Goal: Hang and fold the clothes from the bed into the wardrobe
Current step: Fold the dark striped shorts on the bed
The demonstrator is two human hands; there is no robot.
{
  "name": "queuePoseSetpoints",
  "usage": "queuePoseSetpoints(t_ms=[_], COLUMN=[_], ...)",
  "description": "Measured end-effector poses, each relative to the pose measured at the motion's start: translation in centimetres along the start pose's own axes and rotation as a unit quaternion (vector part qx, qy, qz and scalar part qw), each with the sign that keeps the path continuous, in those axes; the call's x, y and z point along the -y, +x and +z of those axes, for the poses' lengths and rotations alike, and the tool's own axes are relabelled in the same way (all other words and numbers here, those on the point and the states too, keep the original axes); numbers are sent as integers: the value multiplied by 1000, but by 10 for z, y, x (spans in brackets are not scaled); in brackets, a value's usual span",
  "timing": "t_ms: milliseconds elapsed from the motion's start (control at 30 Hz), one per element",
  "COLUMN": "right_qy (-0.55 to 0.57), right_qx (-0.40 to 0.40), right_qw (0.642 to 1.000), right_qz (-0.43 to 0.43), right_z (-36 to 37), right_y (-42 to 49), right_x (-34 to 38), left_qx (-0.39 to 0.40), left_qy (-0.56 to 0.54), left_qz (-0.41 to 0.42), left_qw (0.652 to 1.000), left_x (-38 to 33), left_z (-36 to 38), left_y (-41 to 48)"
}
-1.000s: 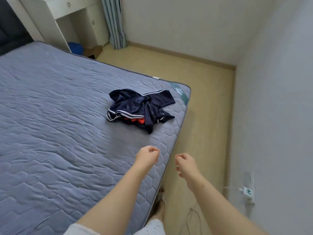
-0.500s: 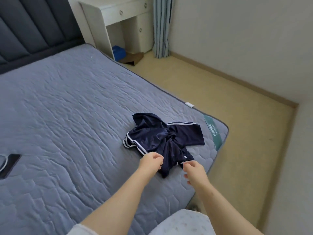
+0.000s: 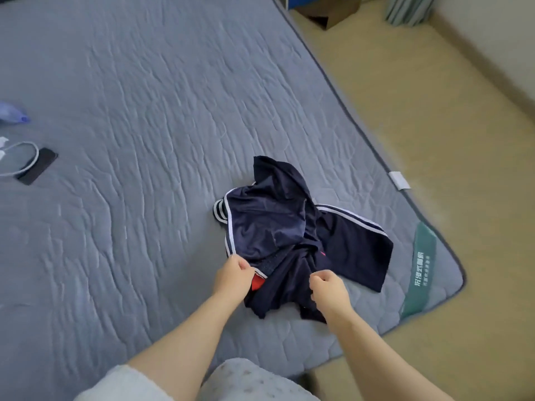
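A crumpled navy garment (image 3: 278,230) with white side stripes and a red patch lies near the foot corner of the grey quilted bed (image 3: 130,111). My left hand (image 3: 231,277) pinches its striped near edge beside the red patch. My right hand (image 3: 330,287) is on the dark fabric at the near middle, fingers curled and pinching a fold. Both forearms reach in from the bottom of the view. No wardrobe is in sight.
A black phone (image 3: 39,166) with a grey cable (image 3: 26,157) lies at the bed's left side, with a bluish item (image 3: 11,112) beyond it. A green label (image 3: 419,267) marks the mattress corner. Beige floor (image 3: 434,111) runs along the right; a brown box (image 3: 333,10) stands at the top.
The view has dipped and moved closer to the bed. Both hands reached forward from above the mattress edge and took hold of the navy garment's near edge.
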State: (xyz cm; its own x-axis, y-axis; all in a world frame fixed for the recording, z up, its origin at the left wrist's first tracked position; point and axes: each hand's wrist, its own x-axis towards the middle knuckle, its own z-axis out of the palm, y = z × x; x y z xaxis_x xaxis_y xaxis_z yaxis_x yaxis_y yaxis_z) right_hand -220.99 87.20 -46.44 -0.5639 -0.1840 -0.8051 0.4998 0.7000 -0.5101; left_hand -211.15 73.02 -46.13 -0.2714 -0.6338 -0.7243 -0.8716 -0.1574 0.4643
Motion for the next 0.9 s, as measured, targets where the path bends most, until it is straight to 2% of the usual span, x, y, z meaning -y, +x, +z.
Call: queuePoseSetpoints(t_ms=[100, 167, 233, 433, 500, 567, 633, 767, 833, 900], right_qy=[-20, -31, -35, -58, -64, -66, -57, -58, -59, -75], right_qx=[30, 49, 61, 75, 80, 73, 65, 59, 46, 29], right_qw=[999, 998, 997, 995, 994, 994, 996, 997, 997, 995], right_qz=[9, 15, 24, 37, 37, 37, 33, 2, -28, -65], right_z=[3, 6, 7, 14, 18, 21, 25, 32, 38, 45], right_y=[29, 43, 55, 78, 82, 82, 80, 62, 47, 26], right_x=[0, -4, -9, -23, -25, -24, -22, -10, 3, 18], left_qx=[37, 86, 111, 62, 69, 67, 44, 26, 6, -12], left_qy=[-110, -200, -247, -409, -412, -379, -364, -427, -424, -445], left_qz=[-121, -213, -269, -322, -333, -317, -265, -172, -140, -123], left_qw=[986, 952, 924, 851, 845, 867, 892, 888, 895, 887], left_x=[-1, -1, 2, 15, 20, 21, 19, 8, -2, -8], left_z=[26, 41, 53, 69, 68, 67, 64, 37, 12, -19], left_y=[24, 37, 50, 91, 96, 98, 96, 77, 60, 37])
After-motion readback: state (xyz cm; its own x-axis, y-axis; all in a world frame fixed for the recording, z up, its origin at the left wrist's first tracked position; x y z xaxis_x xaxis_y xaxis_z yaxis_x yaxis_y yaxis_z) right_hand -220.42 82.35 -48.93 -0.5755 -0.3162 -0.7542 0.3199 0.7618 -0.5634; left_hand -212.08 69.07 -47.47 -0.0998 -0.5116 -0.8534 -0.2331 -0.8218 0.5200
